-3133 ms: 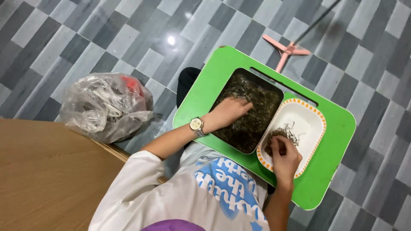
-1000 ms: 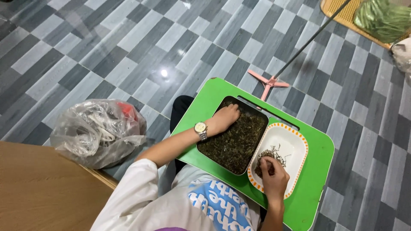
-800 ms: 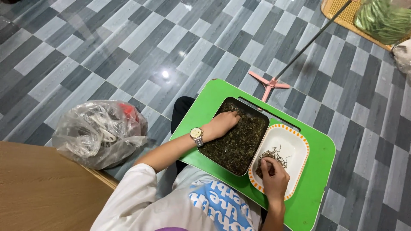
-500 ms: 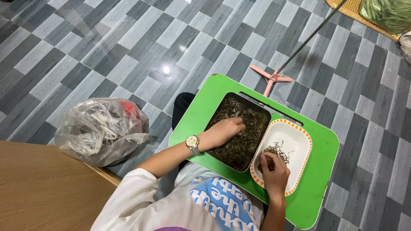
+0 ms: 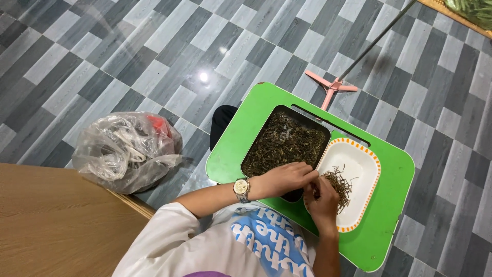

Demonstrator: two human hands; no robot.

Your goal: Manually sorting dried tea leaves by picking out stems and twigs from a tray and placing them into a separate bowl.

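left hand (image 5: 287, 177) is laid over near edge of dark tray (image 5: 285, 143) | right hand (image 5: 320, 197) is met beside it, at white dish (image 5: 366, 164)

The lap table (image 5: 382, 225) looks like smooth green plastic with a soft shine. The dark tray (image 5: 249, 157) seems metal, filled with dry, rough leaf pieces (image 5: 284, 143). The white dish (image 5: 362, 169) is glossy. The floor tiles (image 5: 154, 61) are polished and reflect light. The bag (image 5: 123, 151) is thin crinkled clear plastic. The board (image 5: 56, 225) is matt wood.
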